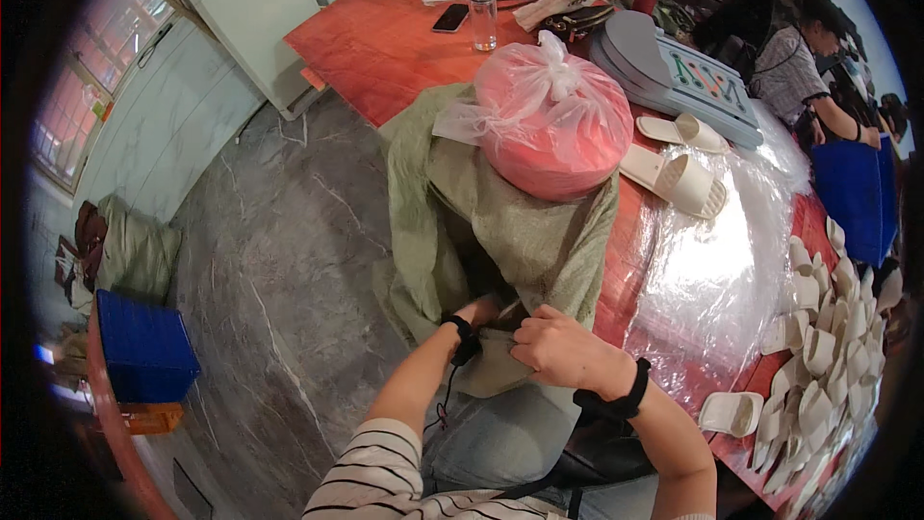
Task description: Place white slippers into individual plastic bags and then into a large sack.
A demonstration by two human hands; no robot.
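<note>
Green woven sack hangs at the table's near edge, red bundle in knotted clear bag sitting over its upper part. Right hand: fingers curled closed, pinching sack fabric. Left hand: at the sack's dark fold, fingertips hidden, can't tell opening or grip. Slipper heap along table's right edge.
</note>
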